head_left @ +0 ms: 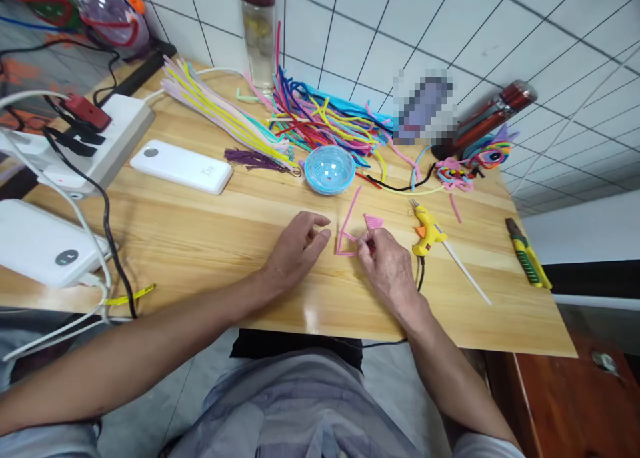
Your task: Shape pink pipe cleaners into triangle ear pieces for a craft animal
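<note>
A pink pipe cleaner (349, 211), bent into angled lines, stands out from the pinched fingers of my right hand (389, 261). Just beyond those fingers lies a small pink fan-shaped piece (373, 222), partly covered by the hand. My left hand (299, 250) is to the left of the pipe cleaner, thumb and index finger apart, with nothing between them. To the right of my right hand, a yellow glue gun (428, 230) rests on its side with a white glue stick (467, 271) at its back. A blue bowl (330, 171) sits beyond both hands.
Colourful pipe cleaners (320, 115) are heaped along the wall, beside a purple tassel (261, 159). White power banks (181, 167) and a power strip (120, 135) with cables occupy the left. Pliers (529, 255) lie near the table's (500, 325) right edge.
</note>
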The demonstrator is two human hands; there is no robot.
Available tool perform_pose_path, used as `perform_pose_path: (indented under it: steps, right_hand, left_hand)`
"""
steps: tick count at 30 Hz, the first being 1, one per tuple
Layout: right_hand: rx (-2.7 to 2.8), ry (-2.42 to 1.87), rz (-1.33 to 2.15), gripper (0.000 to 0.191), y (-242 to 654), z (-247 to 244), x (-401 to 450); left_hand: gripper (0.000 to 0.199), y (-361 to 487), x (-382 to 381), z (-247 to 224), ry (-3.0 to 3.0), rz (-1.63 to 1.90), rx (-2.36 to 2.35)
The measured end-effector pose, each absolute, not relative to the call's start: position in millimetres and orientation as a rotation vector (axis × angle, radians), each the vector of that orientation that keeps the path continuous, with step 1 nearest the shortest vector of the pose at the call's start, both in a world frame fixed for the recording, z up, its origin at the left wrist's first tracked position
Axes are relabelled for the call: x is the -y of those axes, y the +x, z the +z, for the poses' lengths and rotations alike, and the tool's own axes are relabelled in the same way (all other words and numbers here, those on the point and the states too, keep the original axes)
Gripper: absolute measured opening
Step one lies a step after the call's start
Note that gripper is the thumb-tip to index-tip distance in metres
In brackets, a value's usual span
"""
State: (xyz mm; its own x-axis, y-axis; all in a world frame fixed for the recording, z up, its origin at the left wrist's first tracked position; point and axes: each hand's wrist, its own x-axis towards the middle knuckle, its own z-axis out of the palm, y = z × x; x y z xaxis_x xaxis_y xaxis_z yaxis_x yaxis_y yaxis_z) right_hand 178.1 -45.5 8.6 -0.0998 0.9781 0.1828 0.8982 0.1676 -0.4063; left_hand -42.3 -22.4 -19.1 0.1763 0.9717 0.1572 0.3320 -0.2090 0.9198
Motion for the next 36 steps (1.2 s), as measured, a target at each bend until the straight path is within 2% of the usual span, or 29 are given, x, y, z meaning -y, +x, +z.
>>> perform_pose_path:
  steps: [5,11,17,21,26,28,32,36]
  right_hand:
    - [1.918,-1.712,0.371,0.013,183.5,19.5,43.9]
    - [1.788,-1.646,0.525,0.018,205.9,44.5,44.5]
    - [1.739,-1.607,0.594,0.018,223.0,54.7,37.8]
    - [1.734,-1.583,0.641,0.021,220.9,51.3,31.0]
    - [1.71,-1.564,0.699,0.022,219.7,47.8,29.6]
    - [1.697,-1.562,0.71,0.022,221.6,44.8,30.4]
    - [1.687,-1.557,0.72,0.021,224.5,38.2,31.9]
    - [1.693,-1.557,0.713,0.022,224.1,36.1,32.2]
  left_hand:
    - [0.021,-44.3,21.2,-14.1,1.65,1.008,-1.276]
    - [0.029,-45.4,18.4,-13.0,1.942,0.847,-1.282]
    - [0.045,-29.5,25.8,-9.8,2.494,0.395,-1.336]
    - [0.047,-26.3,33.1,-1.5,2.626,0.164,-1.358]
    - [0.035,-31.8,37.8,4.8,2.635,0.168,-1.135]
    - [0.037,-29.9,36.9,4.8,2.631,0.176,-1.147]
    - [0.056,-22.6,31.4,5.8,2.637,0.106,-1.344]
    - [0.047,-23.6,30.6,12.1,2.696,0.056,-1.251]
